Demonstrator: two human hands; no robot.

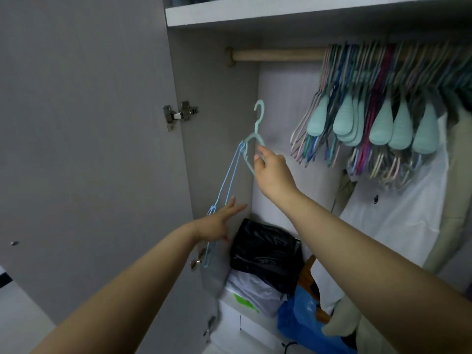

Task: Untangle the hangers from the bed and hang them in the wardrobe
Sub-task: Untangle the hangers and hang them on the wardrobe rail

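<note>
I look into an open wardrobe. My right hand (272, 169) grips a teal plastic hanger (257, 123) by its shoulder, hook pointing up, well below the wooden rail (275, 54). A thin blue wire hanger (227, 182) dangles from the teal one, caught at its left shoulder and trailing down to the left. My left hand (217, 222) is beside the lower part of that blue hanger with fingers spread; it touches or nearly touches the wire. Many pastel hangers (388, 106) crowd the right part of the rail.
The wardrobe door (84, 149) stands open on the left with a metal hinge (180, 114). A black bag (265, 251), white and blue plastic bags (301, 320) fill the wardrobe floor. A white garment cover (398, 215) hangs at the right. A shelf (281, 11) runs above the rail.
</note>
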